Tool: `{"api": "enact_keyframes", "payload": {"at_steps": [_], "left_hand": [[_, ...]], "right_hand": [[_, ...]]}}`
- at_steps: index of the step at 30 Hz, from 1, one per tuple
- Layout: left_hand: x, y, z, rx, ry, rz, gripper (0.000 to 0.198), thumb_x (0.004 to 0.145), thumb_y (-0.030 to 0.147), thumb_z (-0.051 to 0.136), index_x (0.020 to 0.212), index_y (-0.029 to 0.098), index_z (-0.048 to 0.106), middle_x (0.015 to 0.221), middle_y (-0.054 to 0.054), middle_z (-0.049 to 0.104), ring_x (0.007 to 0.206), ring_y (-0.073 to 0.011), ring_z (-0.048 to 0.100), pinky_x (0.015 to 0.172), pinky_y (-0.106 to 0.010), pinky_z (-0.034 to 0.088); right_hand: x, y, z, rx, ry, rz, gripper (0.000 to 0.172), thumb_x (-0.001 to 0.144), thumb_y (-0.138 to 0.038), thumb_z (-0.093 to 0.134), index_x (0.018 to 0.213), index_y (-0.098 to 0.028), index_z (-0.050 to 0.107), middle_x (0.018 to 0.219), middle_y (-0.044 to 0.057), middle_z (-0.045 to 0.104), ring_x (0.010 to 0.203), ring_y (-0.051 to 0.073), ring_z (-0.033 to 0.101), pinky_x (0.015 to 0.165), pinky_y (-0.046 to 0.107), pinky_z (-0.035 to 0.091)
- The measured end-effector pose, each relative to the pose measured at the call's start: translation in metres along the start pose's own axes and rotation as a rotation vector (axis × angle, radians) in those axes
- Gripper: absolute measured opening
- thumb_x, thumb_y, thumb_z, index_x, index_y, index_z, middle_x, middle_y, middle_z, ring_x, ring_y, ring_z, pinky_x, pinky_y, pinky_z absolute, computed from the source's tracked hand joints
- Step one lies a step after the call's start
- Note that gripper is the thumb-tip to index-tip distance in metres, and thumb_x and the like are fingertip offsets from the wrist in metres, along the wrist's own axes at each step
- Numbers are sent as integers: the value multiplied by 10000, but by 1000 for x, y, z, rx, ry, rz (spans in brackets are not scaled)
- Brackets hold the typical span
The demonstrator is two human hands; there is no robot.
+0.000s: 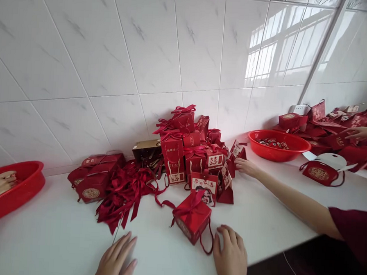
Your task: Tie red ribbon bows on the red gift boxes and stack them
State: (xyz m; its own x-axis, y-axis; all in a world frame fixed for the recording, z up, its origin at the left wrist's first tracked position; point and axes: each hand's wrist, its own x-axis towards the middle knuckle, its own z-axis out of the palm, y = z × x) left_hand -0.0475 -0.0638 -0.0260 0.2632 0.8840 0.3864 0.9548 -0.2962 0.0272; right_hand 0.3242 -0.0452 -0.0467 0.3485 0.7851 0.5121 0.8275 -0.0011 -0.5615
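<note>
A red gift box (193, 217) with a ribbon bow on top and a dark red cord handle sits on the white counter in front of me. My right hand (231, 255) is open just right of it, its thumb close to the cord loop; I cannot tell if they touch. Low over the counter, my left hand (117, 259) is open with fingers stretched out and nothing in them. Beyond it lies a heap of loose red ribbons (127, 188). Behind the box are stacked several red gift boxes (172, 153), many tied with bows.
Another person's hand (246, 167) reaches in from the right to the stack. Another hand (2, 185) is in a red basin (30, 183) at left. A second basin (277, 154) holds small items. Flat red boxes (334, 139) pile up at right, near another hand (363, 134).
</note>
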Motion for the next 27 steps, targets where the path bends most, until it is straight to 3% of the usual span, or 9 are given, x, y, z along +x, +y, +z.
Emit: {"api": "enact_keyframes", "payload": {"at_steps": [6,23,27], "left_hand": [[8,20,-14,-141,-85,-75,454,896,420,451,1285,220,574,1394,-104,539,1292,-286,485,1042,-473,432],[16,28,-22,-193,-149,-93,474,904,379,398,1282,134,546,1409,-163,495,1333,-307,410,1087,-495,321],[16,29,-23,-217,-169,-96,512,911,404,379,1307,120,536,1436,-166,468,1349,-306,394,1100,-486,314]], "right_hand": [[8,-12,-17,-134,-172,82,234,871,-238,458,987,-184,654,1099,76,663,1041,263,535,843,353,392],[12,-22,-23,-79,-191,162,271,858,-201,451,1017,-190,670,1114,79,664,1076,243,529,854,314,369],[26,-14,-21,-77,-166,293,357,847,-261,477,1151,-132,612,1207,169,588,1087,278,535,872,346,380]]}}
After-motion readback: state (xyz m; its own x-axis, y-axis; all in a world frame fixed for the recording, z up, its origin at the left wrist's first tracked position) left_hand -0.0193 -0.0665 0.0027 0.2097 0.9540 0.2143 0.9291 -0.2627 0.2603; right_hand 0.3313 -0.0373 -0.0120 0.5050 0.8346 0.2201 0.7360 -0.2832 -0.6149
